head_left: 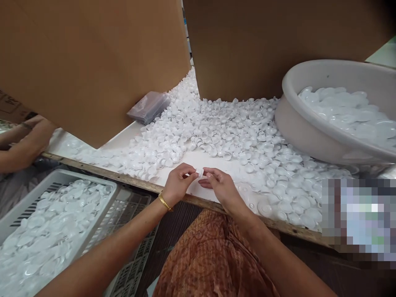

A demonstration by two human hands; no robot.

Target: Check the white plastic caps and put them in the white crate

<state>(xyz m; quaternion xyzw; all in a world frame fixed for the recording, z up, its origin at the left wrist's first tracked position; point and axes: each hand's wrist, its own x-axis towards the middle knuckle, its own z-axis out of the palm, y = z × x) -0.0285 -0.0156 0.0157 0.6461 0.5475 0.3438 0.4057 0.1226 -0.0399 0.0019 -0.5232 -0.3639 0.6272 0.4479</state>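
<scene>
The left hand (179, 183) pinched a small white piece (200, 173) above the table's (213, 161) near side; the right hand (222, 186), half-curled, met it, grip unclear. Two-handed fiddling seemed underway, next calling for fingertip precision.

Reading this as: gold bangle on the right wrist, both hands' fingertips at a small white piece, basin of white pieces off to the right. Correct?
Wrong wrist: the head view shows the gold bangle at the left hand, not the right hand. The rest stands: fingertips at a small white piece, basin to the right.
</scene>
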